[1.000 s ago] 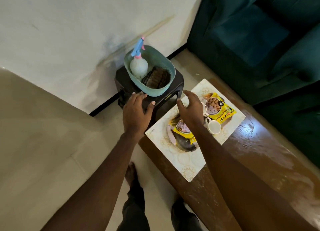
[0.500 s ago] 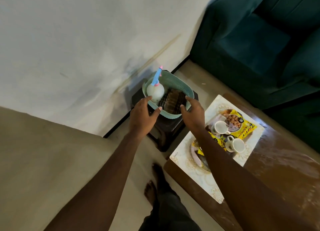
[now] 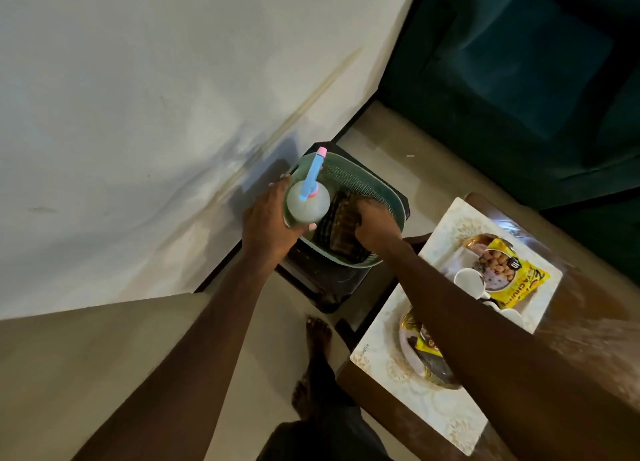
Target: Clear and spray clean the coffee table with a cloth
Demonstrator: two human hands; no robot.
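A teal basket (image 3: 367, 183) stands on a black stool (image 3: 322, 284) by the wall. Inside it are a white spray bottle (image 3: 306, 207) with a blue and pink trigger and a dark striped cloth (image 3: 341, 225). My left hand (image 3: 270, 223) wraps around the spray bottle's body. My right hand (image 3: 375, 228) reaches into the basket with its fingers closed on the cloth. The brown coffee table (image 3: 588, 325) is at the lower right, with a pale placemat (image 3: 388, 356) bearing yellow snack packets (image 3: 509, 277), white cups (image 3: 469, 280) and a plate (image 3: 410, 343).
A white wall (image 3: 156, 114) rises close behind the stool. A dark teal sofa (image 3: 526, 72) fills the upper right. My bare feet (image 3: 317, 356) stand on the beige floor between the stool and the table corner.
My hands rose from the stool's edge to the basket. Now the left grips the spray bottle and the right has gone inside onto the cloth. The view shifted left.
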